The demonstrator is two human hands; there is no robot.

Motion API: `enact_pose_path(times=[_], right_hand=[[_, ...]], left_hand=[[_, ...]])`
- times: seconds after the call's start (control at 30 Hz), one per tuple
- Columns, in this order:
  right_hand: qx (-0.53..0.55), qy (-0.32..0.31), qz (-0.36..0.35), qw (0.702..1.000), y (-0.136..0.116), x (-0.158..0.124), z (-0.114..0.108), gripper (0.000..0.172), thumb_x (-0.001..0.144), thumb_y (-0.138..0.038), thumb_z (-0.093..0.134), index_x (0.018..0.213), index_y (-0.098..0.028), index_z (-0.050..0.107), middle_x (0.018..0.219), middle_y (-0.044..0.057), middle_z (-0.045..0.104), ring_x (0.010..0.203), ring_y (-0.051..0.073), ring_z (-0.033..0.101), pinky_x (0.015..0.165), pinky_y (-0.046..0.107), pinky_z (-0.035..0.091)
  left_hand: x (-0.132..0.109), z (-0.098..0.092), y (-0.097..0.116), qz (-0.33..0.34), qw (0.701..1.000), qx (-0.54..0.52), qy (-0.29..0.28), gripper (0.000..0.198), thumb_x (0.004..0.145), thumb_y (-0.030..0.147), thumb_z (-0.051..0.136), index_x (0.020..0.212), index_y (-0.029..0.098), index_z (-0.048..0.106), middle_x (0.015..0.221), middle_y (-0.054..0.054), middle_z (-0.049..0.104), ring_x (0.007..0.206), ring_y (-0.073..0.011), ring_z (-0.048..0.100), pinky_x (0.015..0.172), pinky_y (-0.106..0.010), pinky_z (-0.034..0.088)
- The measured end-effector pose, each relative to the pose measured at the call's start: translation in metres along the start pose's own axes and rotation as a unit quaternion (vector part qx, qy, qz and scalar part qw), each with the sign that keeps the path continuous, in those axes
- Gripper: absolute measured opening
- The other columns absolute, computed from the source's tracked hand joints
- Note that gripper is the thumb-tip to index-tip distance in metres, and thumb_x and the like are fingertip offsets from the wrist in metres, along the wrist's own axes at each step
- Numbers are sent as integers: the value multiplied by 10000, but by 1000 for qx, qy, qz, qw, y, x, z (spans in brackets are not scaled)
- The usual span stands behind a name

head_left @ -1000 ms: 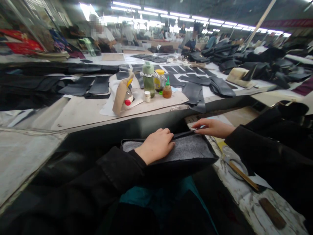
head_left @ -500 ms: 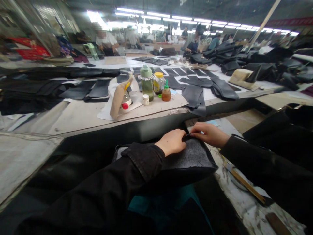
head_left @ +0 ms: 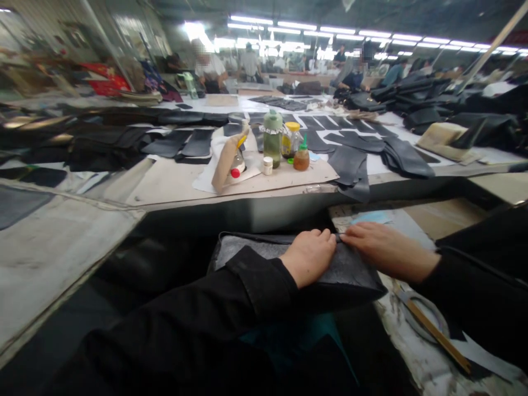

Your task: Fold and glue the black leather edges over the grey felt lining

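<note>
A black boxy leather bag piece [head_left: 264,248] with a mottled grey face lies in front of me, at the near edge of the work tables. My left hand [head_left: 310,257] rests over its grey face, fingers curled onto the far edge; the fingertips are partly hidden. Close beside it, my right hand [head_left: 381,246] pinches that same edge from the right with thumb and fingers together. A light blue sheet [head_left: 369,218] lies just behind my right hand.
Ahead stand a green bottle [head_left: 272,140], a yellow-lidded jar [head_left: 291,142] and an amber glue bottle [head_left: 301,158]. Black leather pieces [head_left: 350,168] spread beyond. At the right lie a tape roll [head_left: 429,316] and a wooden strip [head_left: 437,333]. Several people work farther back.
My view has turned left, so the scene sits farther right. The right hand has flattened lower over the bag's edge, and the small raised dark bit between my hands no longer shows.
</note>
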State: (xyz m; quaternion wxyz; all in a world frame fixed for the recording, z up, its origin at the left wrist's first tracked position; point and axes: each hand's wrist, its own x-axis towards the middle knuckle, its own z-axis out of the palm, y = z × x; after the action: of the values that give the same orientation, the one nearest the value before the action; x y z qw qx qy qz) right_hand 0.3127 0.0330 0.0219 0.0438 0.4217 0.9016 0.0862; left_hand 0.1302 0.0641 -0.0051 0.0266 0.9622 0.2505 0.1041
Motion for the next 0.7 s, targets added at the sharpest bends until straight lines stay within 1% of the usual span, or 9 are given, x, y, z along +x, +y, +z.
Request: enact_pose_path(times=[0.13, 0.23, 0.33, 0.4, 0.47, 0.5, 0.53, 0.63, 0.7], right_hand=[[-86, 59, 23, 994, -16, -9, 10, 331, 722, 5, 431, 983, -109, 601, 889, 97, 569, 829, 208, 510, 771, 336, 414], [-82, 45, 38, 995, -17, -9, 12, 326, 743, -16, 426, 986, -136, 607, 897, 84, 575, 837, 200, 520, 775, 328, 419], [-49, 1, 73, 996, -12, -3, 4, 287, 770, -78, 432, 969, -172, 617, 896, 73, 576, 835, 198, 535, 772, 332, 422], [-30, -46, 99, 994, -11, 5, -6, 236, 788, -127, 417, 868, -172, 634, 830, 71, 575, 776, 198, 548, 730, 338, 430], [13, -83, 103, 991, -16, 20, -18, 241, 818, -179, 391, 802, -170, 632, 786, 64, 572, 729, 190, 554, 688, 327, 433], [47, -87, 95, 991, -21, 31, -24, 253, 837, -212, 379, 813, -174, 629, 796, 60, 575, 734, 184, 555, 686, 318, 433], [87, -79, 82, 990, -28, 44, -29, 261, 851, -245, 372, 847, -182, 625, 824, 55, 580, 755, 178, 556, 698, 309, 431], [200, -36, 39, 978, -55, 91, -39, 255, 856, -313, 398, 945, -191, 604, 903, 45, 586, 818, 162, 545, 742, 283, 418], [254, -26, 37, 966, -74, 125, -37, 230, 826, -321, 462, 931, -171, 602, 876, 46, 591, 796, 162, 541, 725, 276, 414]], left_hand=[[-2, 8, 2, 10, 1000, 10, 25, 343, 858, 118, 287, 1110, 12, 493, 1089, -178, 567, 985, -242, 537, 778, -351, 450], [-11, 3, -9, 11, 1000, -9, 11, 326, 848, 119, 313, 1094, 54, 516, 1105, -160, 575, 981, -217, 556, 785, -328, 451], [-40, -12, -37, -14, 999, -36, -9, 306, 832, 143, 362, 1079, 122, 542, 1073, -109, 610, 939, -194, 585, 795, -311, 444], [-69, -23, -64, -65, 996, -58, -27, 275, 823, 221, 410, 1030, 163, 581, 979, -78, 653, 917, -210, 595, 833, -342, 422], [-101, -31, -92, -135, 984, -117, -20, 281, 787, 265, 471, 1025, 184, 599, 1043, -72, 636, 995, -225, 559, 910, -357, 370], [-115, -33, -104, -180, 968, -175, 8, 301, 763, 275, 502, 1033, 183, 599, 1083, -71, 618, 1036, -227, 533, 944, -352, 341], [-128, -33, -114, -231, 936, -260, 44, 343, 728, 278, 543, 1053, 179, 589, 1129, -72, 593, 1078, -227, 504, 975, -346, 310], [-151, -24, -129, -346, 792, -488, 121, 499, 659, 246, 598, 1141, 153, 513, 1203, -95, 534, 1123, -216, 466, 984, -336, 306], [-154, -15, -128, -370, 740, -546, 133, 540, 665, 217, 572, 1184, 128, 456, 1210, -120, 519, 1100, -204, 486, 944, -323, 352]])
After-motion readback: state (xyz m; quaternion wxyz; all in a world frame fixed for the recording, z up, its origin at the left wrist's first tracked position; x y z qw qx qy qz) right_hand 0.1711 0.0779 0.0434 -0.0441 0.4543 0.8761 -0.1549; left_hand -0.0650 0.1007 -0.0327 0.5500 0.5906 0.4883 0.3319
